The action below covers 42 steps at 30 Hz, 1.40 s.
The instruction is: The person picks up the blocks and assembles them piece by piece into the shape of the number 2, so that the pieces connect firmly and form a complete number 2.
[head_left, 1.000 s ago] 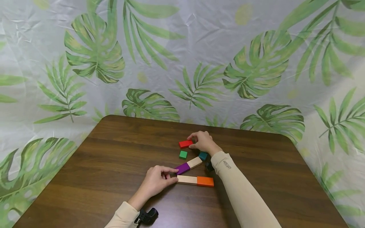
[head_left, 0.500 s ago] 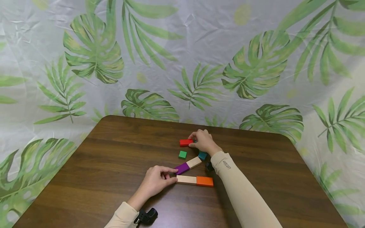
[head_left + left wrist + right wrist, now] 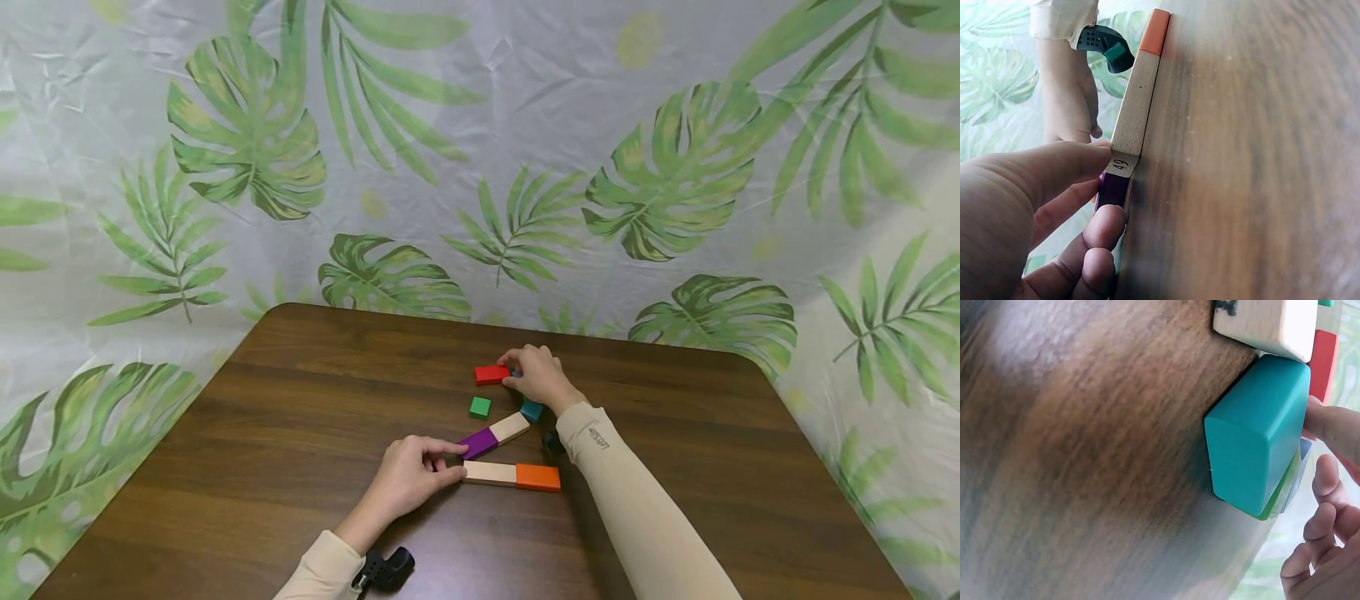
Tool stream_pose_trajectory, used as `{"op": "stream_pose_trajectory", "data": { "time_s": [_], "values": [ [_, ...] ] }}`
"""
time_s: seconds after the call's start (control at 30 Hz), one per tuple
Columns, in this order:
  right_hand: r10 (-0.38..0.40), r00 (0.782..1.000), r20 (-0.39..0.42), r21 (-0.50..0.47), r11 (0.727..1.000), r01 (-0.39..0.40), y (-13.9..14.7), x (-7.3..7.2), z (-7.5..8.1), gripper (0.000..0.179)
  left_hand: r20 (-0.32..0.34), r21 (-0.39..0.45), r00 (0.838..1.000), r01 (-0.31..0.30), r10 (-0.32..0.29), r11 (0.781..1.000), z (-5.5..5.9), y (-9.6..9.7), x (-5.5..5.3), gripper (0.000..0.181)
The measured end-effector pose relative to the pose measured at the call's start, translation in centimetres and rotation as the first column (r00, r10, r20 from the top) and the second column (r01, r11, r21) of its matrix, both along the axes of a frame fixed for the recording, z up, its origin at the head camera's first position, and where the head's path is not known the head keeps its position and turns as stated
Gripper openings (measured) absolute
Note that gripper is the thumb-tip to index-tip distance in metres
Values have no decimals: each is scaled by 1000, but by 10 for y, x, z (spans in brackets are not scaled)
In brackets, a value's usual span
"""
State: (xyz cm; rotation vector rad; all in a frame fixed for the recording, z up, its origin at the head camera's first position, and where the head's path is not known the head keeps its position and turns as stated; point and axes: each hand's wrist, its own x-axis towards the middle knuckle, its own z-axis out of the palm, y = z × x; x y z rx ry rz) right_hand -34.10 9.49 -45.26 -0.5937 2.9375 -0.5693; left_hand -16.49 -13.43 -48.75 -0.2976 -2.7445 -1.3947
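In the head view my left hand [image 3: 411,477] is at the left ends of two wooden bars, its thumb against a plain bar [image 3: 490,472] and its index finger on a purple block [image 3: 478,443]. The left wrist view shows "49" on the plain bar's end. An orange block [image 3: 537,477] continues that bar's line. Farther back, my right hand [image 3: 542,375] pinches a red block [image 3: 491,375] at its right end. A bit of blue shows between those fingers, mostly hidden. A teal block [image 3: 1247,437] lies below that hand, touching a second plain block [image 3: 510,427].
A small green block [image 3: 480,407] lies alone left of the right hand. The brown wooden table [image 3: 300,400] extends around the blocks, with a leaf-patterned cloth [image 3: 480,167] behind its far edge. The left wrist carries a black camera [image 3: 388,570].
The red block has turned a little straighter and shifted slightly back and right along with the right hand. More blue shows between those fingers. The left hand has stayed put.
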Motion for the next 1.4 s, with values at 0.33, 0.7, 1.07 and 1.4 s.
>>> {"op": "stream_pose_trajectory", "data": {
  "time_s": [0.33, 0.7, 1.07, 1.4],
  "values": [
    [-10, 1000, -22, -2, 1000, 10, 0, 3, 1, 32, -1, 7, 1000, 2, -2, 1000, 0, 0, 0, 24],
    [-23, 999, -34, 2, 1000, 23, -1, 3, -1, 32, -17, 28, 1000, 6, -6, 1000, -1, 0, 0, 23],
    [-27, 999, -40, -4, 1000, 27, 1, 4, -1, 32, -47, 18, 999, 9, -9, 1000, -2, 0, 1, 21],
    [-12, 1000, -26, -18, 1000, 12, 3, 6, 4, 33, -27, 22, 1000, 4, -4, 1000, -1, 1, 0, 21]
  ]
}}
